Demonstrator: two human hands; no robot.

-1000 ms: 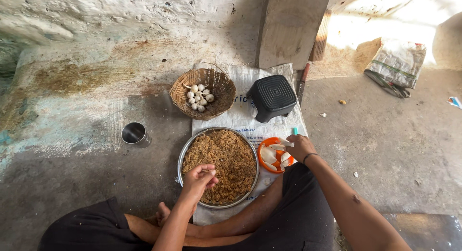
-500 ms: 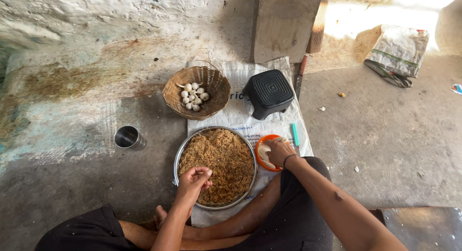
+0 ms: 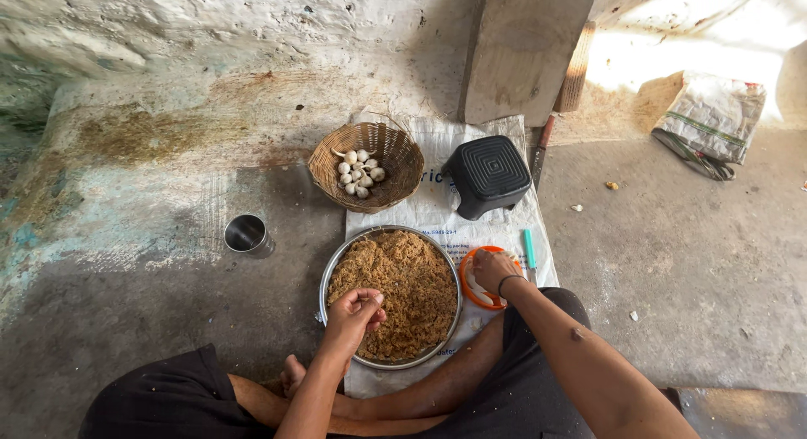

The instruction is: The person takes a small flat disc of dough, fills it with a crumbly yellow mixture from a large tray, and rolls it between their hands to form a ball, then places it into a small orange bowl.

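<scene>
Over floor sacking, left hand (image 3: 355,309) pinches brown mix (image 3: 395,292); right hand (image 3: 493,269) covers orange plate (image 3: 471,289).

Centre: your tray (image 3: 332,262) on the sack (image 3: 437,149).
Above it: basket (image 3: 324,161), stool (image 3: 490,175).
Right of tray: plate (image 3: 467,288).
Left: cup (image 3: 246,235).

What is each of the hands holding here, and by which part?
Left hand: pinch of brown mixture between fingertips, over the metal tray. Right hand rests in the orange bowl; any hold is hidden.
</scene>
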